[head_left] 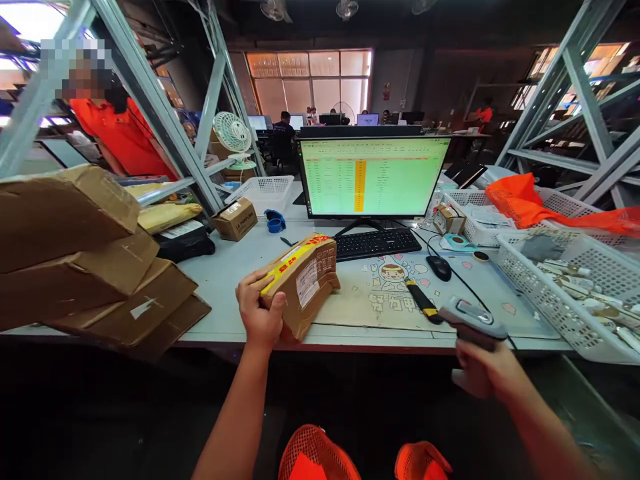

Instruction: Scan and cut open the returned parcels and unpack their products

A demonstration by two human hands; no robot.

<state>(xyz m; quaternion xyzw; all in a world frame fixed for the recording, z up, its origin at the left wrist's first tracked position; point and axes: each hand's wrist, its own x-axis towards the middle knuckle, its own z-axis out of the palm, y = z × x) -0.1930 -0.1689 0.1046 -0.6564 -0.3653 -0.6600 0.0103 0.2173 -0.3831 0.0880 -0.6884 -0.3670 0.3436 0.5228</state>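
Observation:
My left hand [259,310] grips the near left end of a cardboard box [325,267], which is tilted on the desk. Yellow tape with red print runs along the box's top, and a white label [307,283] is on the side facing me. My right hand [487,367] is closed around the handle of a grey barcode scanner [473,320], held over the desk's front edge. Its head points left toward the box. A box cutter [423,301] with a black and yellow handle lies on the desk mat just beyond the scanner.
Flattened cardboard boxes [90,267] are piled at the left. A monitor [375,177] stands behind a keyboard [379,245] and a mouse [439,267]. White baskets [570,293] with small items line the right side. A person in orange [123,133] stands beyond the metal frame.

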